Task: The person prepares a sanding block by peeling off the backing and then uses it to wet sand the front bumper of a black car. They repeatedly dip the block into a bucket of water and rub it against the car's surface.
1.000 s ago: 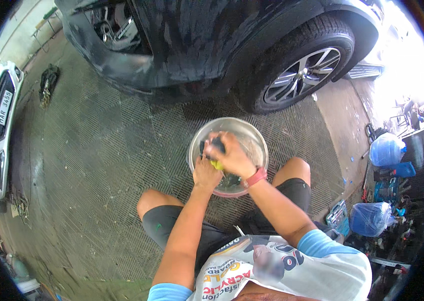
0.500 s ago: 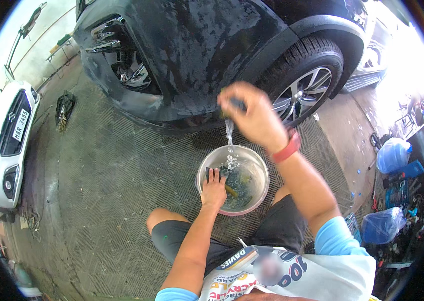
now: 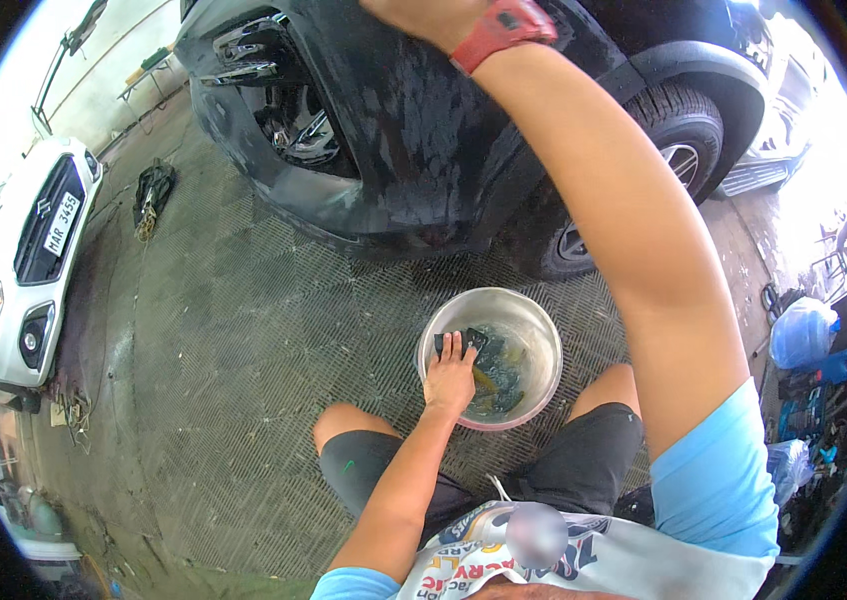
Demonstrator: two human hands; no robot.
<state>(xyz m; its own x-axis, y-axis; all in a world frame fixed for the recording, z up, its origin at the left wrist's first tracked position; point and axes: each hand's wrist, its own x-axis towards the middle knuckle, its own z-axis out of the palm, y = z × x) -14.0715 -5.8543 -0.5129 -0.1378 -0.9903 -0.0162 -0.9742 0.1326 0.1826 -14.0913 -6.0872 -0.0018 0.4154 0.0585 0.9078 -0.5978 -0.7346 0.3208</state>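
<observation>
Left hand (image 3: 450,379) over one basin (image 3: 542,348); two cars (image 3: 413,150)

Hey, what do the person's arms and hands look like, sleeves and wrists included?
Short light blue sleeves cover the upper arms. A red band with a dark patch circles the right wrist; the left hand wears no glove or wristband.

white car (image 3: 3,345) nose-on at the left of my feed, black bundle (image 3: 154,190) I see lying on the grey floor (image 3: 208,400) near it, thin-legged stand (image 3: 150,68) by the pale wall (image 3: 143,28), translucent blue water jug (image 3: 803,335) far to my right
</observation>
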